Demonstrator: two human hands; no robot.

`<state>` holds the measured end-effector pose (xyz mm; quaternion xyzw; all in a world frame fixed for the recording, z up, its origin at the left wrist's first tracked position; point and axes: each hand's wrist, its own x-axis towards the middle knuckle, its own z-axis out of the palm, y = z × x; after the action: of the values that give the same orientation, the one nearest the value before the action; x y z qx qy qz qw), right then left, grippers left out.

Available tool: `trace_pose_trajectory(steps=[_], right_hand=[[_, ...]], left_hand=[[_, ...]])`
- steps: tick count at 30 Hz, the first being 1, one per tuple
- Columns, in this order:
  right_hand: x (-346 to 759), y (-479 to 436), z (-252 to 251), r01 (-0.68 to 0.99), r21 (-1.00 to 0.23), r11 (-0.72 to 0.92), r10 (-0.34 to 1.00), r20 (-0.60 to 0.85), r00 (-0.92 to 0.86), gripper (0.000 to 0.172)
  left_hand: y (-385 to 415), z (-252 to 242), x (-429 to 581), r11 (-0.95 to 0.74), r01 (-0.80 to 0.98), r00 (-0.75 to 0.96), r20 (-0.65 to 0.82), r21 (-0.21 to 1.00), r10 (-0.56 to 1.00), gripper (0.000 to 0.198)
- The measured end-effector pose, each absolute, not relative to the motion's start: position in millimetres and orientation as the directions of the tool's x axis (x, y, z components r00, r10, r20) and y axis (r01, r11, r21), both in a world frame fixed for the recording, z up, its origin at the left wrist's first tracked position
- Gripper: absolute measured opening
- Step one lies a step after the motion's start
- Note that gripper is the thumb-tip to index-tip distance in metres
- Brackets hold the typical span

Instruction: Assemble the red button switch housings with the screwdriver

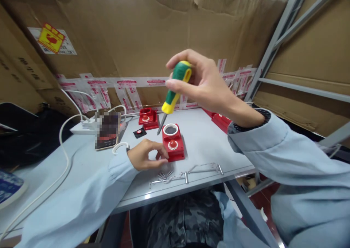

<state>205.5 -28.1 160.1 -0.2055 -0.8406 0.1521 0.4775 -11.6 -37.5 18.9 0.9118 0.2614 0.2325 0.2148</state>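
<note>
My right hand (203, 78) is raised above the table, its fingers round the green and yellow handle of a screwdriver (175, 84). The metal shaft slants down to the left, and its tip is near a red box-shaped device (177, 154) with a white ring (171, 129) and a red knob (172, 144). My left hand (147, 155) rests on the table at the device's left side, fingers curled with the fingertips at its lower left corner. Whether those fingers pinch something small is hidden. In front of the device lie several small metal pins or screws (165, 175).
Behind are a second red device (149, 118) and a black square piece (139, 132) with a red centre. More red parts (221, 122) lie at right. A phone (108, 131), a power strip (84, 126) and a white cable (67, 157) occupy the left. Cardboard (153, 36) walls the back.
</note>
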Motion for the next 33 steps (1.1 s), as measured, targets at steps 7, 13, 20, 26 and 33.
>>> trace_pose_trajectory(steps=[7, 13, 20, 26, 33], right_hand=[[240, 4, 121, 0.156, -0.614, 0.774, 0.632, 0.728, -0.267, 0.029], [246, 30, 87, 0.198, -0.618, 0.761, 0.636, 0.770, -0.040, 0.028], [245, 30, 63, 0.437, -0.413, 0.800, 0.547, 0.801, -0.244, 0.016], [237, 29, 50, 0.474, -0.525, 0.707, 0.707, 0.538, -0.458, 0.014], [244, 35, 39, 0.544, -0.540, 0.643, 0.762, 0.377, -0.527, 0.041]], left_hand=[[-43, 2, -3, -0.725, 0.349, 0.850, 0.126, 0.593, 0.512, 0.021], [-36, 14, -6, -0.831, 0.397, 0.660, 0.507, 0.390, 0.554, 0.012], [-8, -6, -11, -0.684, 0.575, 0.450, 0.525, 0.449, 0.723, 0.068], [-1, -7, -1, -0.646, 0.586, 0.444, 0.473, 0.489, 0.761, 0.060], [10, -1, 6, -0.636, 0.575, 0.431, 0.470, 0.515, 0.770, 0.052]])
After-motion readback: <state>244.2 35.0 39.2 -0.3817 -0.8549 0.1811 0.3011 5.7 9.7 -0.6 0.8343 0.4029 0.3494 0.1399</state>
